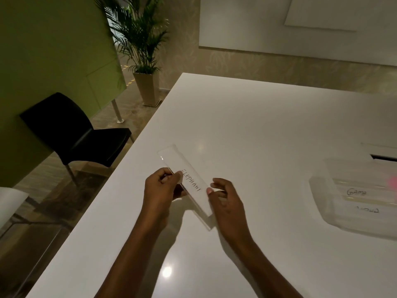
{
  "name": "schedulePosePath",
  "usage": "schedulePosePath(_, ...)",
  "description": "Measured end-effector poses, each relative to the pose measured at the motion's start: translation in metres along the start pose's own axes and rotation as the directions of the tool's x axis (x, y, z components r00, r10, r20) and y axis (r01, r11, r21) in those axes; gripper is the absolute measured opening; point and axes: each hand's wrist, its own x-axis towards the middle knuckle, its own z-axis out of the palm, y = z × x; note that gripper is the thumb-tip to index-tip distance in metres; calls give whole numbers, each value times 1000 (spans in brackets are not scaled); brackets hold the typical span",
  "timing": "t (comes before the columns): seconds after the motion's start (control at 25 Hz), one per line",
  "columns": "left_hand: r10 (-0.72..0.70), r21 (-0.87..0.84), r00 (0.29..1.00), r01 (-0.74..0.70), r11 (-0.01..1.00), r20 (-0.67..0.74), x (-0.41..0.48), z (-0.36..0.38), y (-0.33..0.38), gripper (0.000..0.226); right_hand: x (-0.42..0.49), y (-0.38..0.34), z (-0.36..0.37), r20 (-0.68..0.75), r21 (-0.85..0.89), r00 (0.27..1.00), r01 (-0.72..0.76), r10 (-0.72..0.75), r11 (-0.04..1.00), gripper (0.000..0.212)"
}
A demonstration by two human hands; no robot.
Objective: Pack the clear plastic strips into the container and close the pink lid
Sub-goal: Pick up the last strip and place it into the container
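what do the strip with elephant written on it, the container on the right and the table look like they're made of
Strip: clear rigid plastic, probably acrylic; the table shows through it and its edges catch light.
Container: translucent, slightly frosted plastic; written strips inside show through hazily.
Table: smooth glossy white surface, perhaps laminate or stone; it mirrors ceiling lights, so the exact material stays open.

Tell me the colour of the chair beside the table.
Black seat and back, with metal legs; the chair shows in the head view, left of the white table.

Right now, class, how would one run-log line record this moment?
stage: packing | left hand: pinching clear strip marked ELEPHANT | right hand: fingers touching strip edge | container: open, right, strips inside
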Motion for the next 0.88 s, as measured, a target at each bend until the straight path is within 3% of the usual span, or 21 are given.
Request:
schedulePosePath(0.16,-102,-312,991,126,942,91,-14,19,-5,10,2,4,-26,-136,51,986,-90,96,995,56)
schedulePosePath(0.32,-169,-418,975,216,882,147,-32,40,-14,24,-4,9,-45,-246,13,965,-86,87,996,68)
schedulePosePath(0.4,-169,-434,967,237,869,190,-42,52,-19,25,-7,9,-56,-307,9,950,-61,61,998,61)
schedulePosePath(0.52,-174,-405,958,256,878,229,-54,68,-25,33,-10,3,-78,-365,142,931,34,20,989,41)
schedulePosePath(0.64,-166,-392,969,227,892,183,-66,85,-29,34,-14,-4,-116,-408,177,913,105,-24,979,40)
schedulePosePath(0.8,-44,-103,995,35,994,-85,-83,108,-37,25,-22,-6,-177,-452,161,889,154,-66,975,40)
schedulePosePath(0.88,92,50,996,-91,995,-18,-87,119,-31,26,-27,-4,-204,-468,141,879,176,-91,974,35)
